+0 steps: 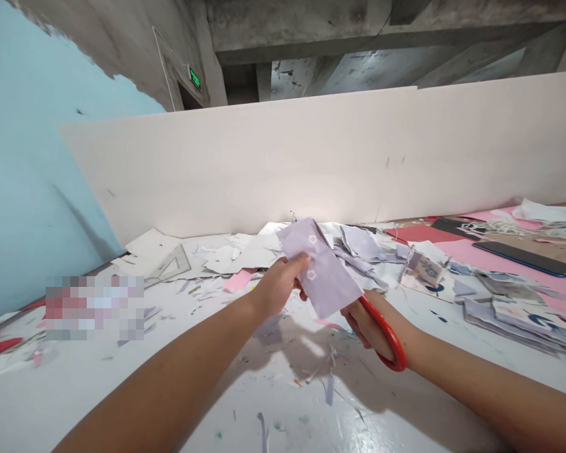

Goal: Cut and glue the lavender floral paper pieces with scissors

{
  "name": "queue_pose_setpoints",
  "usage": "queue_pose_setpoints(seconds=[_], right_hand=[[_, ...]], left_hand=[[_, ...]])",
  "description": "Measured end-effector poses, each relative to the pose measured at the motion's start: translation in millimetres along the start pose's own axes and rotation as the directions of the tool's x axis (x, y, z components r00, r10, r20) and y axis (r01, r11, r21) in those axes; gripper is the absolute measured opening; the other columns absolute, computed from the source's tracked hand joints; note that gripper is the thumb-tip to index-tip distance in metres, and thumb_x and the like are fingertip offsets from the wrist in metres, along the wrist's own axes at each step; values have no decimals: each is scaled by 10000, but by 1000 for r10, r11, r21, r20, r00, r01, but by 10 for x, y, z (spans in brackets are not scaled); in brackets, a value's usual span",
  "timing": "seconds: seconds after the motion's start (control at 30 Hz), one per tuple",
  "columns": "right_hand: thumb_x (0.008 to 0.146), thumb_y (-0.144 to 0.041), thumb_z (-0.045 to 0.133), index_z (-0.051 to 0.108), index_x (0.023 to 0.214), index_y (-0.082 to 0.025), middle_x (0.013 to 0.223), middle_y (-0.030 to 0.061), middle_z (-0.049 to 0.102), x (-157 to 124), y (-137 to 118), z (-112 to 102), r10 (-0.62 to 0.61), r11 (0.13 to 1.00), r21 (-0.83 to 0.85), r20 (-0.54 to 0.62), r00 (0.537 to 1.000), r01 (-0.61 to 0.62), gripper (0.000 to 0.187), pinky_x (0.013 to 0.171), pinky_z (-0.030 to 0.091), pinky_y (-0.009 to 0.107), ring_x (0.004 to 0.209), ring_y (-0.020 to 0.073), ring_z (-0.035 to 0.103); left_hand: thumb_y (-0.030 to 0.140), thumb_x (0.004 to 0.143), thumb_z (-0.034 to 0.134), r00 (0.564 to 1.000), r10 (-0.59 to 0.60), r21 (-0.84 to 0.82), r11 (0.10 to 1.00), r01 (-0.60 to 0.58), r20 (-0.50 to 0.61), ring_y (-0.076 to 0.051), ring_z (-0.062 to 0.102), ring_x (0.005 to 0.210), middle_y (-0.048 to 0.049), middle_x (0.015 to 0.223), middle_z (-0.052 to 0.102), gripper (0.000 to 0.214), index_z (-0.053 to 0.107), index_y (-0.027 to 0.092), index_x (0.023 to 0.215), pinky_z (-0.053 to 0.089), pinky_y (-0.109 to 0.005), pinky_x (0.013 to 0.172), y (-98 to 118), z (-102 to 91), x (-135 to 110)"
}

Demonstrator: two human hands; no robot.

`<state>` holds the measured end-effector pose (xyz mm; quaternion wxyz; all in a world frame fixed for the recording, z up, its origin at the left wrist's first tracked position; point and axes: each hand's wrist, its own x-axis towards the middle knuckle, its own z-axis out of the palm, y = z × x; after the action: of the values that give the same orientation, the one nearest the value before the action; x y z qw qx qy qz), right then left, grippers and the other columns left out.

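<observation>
A piece of lilac paper with small white flowers is raised above the white table. My left hand grips its left side, the thumb lying on top near a flower. At the paper's lower right, my right hand is closed on a pair of scissors with red handles. Paper covers the blades, so how far apart they stand is hidden. Several lilac scraps lie behind, on the table.
White paper offcuts and a clear set square lie along the back left. To the right are stacked patterned pieces, pink sheets, a dark phone and white string. A pale partition borders the table's back.
</observation>
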<state>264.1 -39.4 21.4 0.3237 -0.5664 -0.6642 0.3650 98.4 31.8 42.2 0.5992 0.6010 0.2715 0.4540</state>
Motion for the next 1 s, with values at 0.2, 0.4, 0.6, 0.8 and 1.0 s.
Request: queue_pose_setpoints(seconds=[0.2, 0.4, 0.6, 0.8, 1.0], right_hand=[[809, -508, 333, 309, 608, -207, 449, -68, 320, 3, -44, 36, -1, 1000, 21, -21, 1000, 2, 363, 422, 254, 231, 397, 76, 296], [770, -413, 469, 297, 628, -209, 558, -66, 274, -1, -32, 23, -138, 986, 86, -41, 990, 141, 303, 452, 245, 220, 499, 79, 250], [788, -432, 431, 350, 638, -207, 499, -67, 335, 6, 39, -3, -218, 968, 119, -21, 976, 219, 282, 434, 249, 225, 460, 77, 261], [755, -311, 474, 336, 619, -207, 465, -76, 317, 14, -63, -15, -54, 994, 92, 25, 998, 52, 220, 426, 249, 218, 449, 72, 249], [746, -230, 428, 321, 555, -203, 407, -54, 372, -21, -122, -32, 37, 999, -13, 29, 999, -37, 221, 435, 270, 228, 414, 88, 327]], left_hand=[[516, 695, 547, 984, 122, 61, 991, -115, -128, -112, 482, 547, -2, 609, 529, 358, 577, 164, 759, 395, -252, 583, 123, -79, 37], [504, 701, 547, 963, 181, 143, 978, -154, -200, -114, 477, 576, 5, 639, 521, 360, 573, 167, 824, 398, -246, 585, 89, -33, 28], [508, 730, 502, 977, 178, 216, 965, -150, -116, -124, 487, 600, 9, 653, 524, 347, 557, 174, 806, 417, -263, 626, 70, 18, -37], [517, 733, 492, 980, 157, 226, 966, -127, -120, -127, 480, 591, 10, 638, 508, 355, 554, 175, 808, 421, -270, 625, 41, 11, -27], [511, 722, 511, 978, 155, 211, 970, -124, -138, -126, 481, 592, 10, 631, 504, 355, 562, 171, 807, 424, -268, 622, 29, -3, 3]])
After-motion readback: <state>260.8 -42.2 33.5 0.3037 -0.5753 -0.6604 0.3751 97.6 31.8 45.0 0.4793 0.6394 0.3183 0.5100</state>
